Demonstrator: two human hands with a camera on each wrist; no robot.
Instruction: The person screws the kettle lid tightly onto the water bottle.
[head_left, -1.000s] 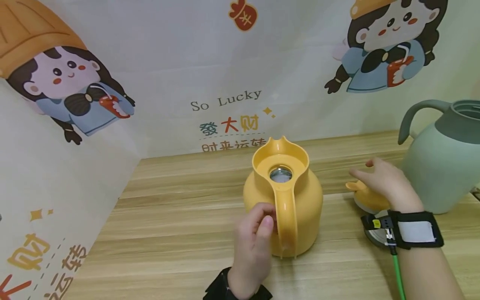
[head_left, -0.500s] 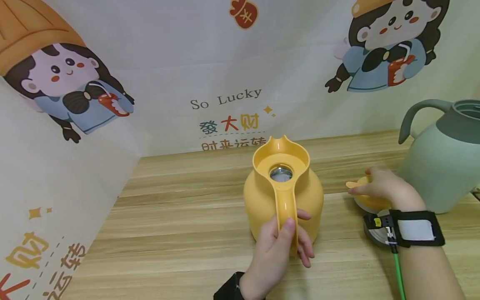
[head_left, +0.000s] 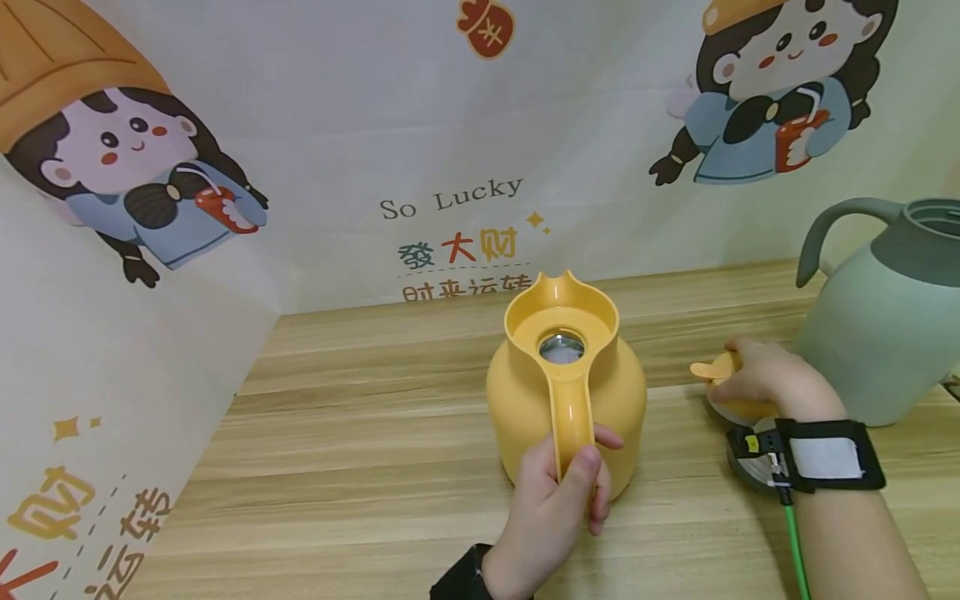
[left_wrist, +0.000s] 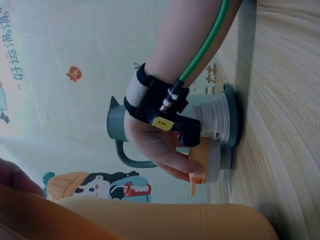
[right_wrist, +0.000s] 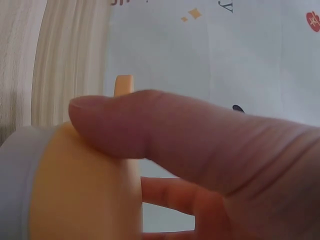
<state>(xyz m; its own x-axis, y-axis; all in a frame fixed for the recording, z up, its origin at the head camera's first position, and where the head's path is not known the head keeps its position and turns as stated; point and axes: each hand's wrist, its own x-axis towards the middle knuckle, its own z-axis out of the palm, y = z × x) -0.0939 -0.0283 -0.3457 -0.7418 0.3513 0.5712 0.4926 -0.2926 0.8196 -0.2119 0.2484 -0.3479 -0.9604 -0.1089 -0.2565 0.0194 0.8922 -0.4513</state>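
Right hand [head_left: 776, 375] pinches lid [right_wrist: 85, 190]; left of that grip, left hand [head_left: 547, 512] clasps jug [head_left: 572, 404] handle. Likely pickup step; next calls for lifting.

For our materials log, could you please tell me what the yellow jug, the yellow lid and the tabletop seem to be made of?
Yellow jug: probably hard plastic, with a glossy highlight along its handle.
Yellow lid: likely plastic, smooth and evenly coloured.
Tabletop: matt wood or printed laminate, judging by streaky grain; I cannot tell which.
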